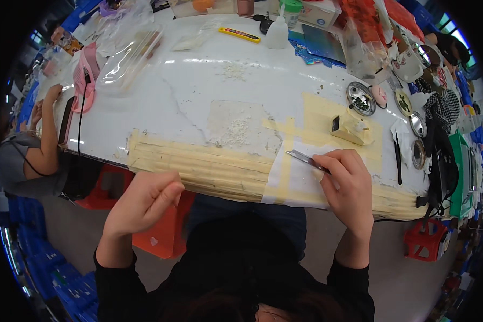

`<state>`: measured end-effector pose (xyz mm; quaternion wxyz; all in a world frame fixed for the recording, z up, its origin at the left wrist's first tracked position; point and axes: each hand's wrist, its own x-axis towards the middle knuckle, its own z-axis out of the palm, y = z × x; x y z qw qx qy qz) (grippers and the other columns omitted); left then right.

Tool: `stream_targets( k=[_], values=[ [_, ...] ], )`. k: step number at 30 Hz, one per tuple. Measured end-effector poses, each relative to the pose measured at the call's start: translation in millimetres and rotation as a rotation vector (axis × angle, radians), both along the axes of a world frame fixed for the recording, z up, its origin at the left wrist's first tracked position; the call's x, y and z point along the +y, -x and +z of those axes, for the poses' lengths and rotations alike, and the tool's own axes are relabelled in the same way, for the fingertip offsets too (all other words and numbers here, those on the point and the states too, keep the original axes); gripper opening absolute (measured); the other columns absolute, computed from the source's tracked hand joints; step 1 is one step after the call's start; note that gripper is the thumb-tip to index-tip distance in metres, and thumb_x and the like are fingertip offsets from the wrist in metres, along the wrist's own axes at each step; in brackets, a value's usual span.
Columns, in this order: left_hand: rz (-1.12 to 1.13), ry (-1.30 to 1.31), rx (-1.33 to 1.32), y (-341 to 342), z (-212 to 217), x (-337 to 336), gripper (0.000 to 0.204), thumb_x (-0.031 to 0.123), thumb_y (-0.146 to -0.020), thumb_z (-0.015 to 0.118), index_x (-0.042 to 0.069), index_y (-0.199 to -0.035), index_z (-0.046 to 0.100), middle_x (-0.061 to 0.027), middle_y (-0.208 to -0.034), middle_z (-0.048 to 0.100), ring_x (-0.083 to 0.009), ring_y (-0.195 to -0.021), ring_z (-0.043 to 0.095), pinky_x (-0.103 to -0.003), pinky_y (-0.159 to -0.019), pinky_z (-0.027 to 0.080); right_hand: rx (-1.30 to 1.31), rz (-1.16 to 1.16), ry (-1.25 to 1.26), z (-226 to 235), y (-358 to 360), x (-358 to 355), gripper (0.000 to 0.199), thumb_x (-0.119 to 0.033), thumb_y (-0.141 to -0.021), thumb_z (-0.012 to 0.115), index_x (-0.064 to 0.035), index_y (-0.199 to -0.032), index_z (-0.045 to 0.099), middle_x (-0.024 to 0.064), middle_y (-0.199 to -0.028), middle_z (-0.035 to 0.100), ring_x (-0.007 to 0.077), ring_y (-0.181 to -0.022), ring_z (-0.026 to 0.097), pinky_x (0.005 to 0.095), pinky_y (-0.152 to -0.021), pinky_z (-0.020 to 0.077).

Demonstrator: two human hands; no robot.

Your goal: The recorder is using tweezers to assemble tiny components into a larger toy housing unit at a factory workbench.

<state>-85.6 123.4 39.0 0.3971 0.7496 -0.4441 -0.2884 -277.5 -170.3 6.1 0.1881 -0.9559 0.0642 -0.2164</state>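
My right hand (348,185) grips a slim silver knife-like tool (307,160), its slanted tip pointing left over a white sheet (276,180) taped at the table's front edge. My left hand (147,201) is closed in front of the yellowish taped edge strip (198,163), thumb pressed against curled fingers; whatever they hold, if anything, is hidden. Between the hands and farther in, small white bits (238,130) lie scattered on a clear rectangular patch. To the right of the sheet sits a cream block-like holder (352,127) on masking tape.
Black tweezers (397,159) and round metal tins (361,99) lie at the right. A white squeeze bottle (277,33) and a yellow flat case (239,35) are at the back. At far left, another person's arm (49,129) rests by a pink bag (87,75). Red stools (425,240) stand below.
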Motion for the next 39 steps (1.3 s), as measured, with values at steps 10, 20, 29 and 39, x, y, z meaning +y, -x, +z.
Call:
stream_targets(
  k=[10, 20, 29, 39],
  values=[
    [0.072, 0.072, -0.173, -66.6, -13.4, -91.6, 0.009, 0.005, -0.084, 0.068, -0.001, -0.089, 0.069, -0.0073, -0.080, 0.068, -0.0123, -0.074, 0.061, -0.025, -0.066, 0.046, 0.152, -0.041, -0.323, -4.5, -12.7, -3.5, 0.019, 0.006, -0.072, 0.060, -0.0009, -0.090, 0.059, 0.0109, -0.082, 0.053, 0.0285, -0.080, 0.053, 0.0367, -0.072, 0.0437],
    [-0.146, -0.146, -0.106, -89.6, -23.0, -144.6, 0.013, 0.010, -0.081, 0.072, -0.001, -0.081, 0.066, -0.0060, -0.075, 0.063, -0.0118, -0.067, 0.054, -0.026, -0.063, 0.046, 0.153, 0.043, -0.482, 23.7, -17.2, -8.0, 0.014, 0.006, -0.081, 0.059, 0.0018, -0.095, 0.056, 0.0105, -0.083, 0.051, 0.0216, -0.069, 0.053, 0.0298, -0.062, 0.0450],
    [-0.136, -0.017, 0.114, -89.4, 5.6, -158.5, 0.013, 0.010, -0.085, 0.071, -0.001, -0.083, 0.065, -0.0061, -0.075, 0.066, -0.0102, -0.069, 0.064, -0.024, -0.063, 0.051, -0.022, 0.167, -0.695, 76.8, -74.1, -1.3, 0.013, -0.012, -0.096, 0.055, 0.0003, -0.100, 0.056, -0.0008, -0.074, 0.049, 0.0050, -0.063, 0.038, 0.0210, -0.056, 0.0330],
    [-0.094, 0.207, 0.864, -90.2, -31.7, -161.1, 0.014, 0.006, -0.089, 0.068, -0.002, -0.100, 0.067, -0.0102, -0.091, 0.070, -0.0142, -0.083, 0.069, -0.025, -0.076, 0.057, -0.025, 0.124, -0.581, 44.4, -113.2, 2.8, 0.016, -0.016, -0.092, 0.063, -0.0028, -0.101, 0.059, 0.0047, -0.075, 0.058, 0.0136, -0.062, 0.051, 0.0255, -0.057, 0.0423]
  ],
)
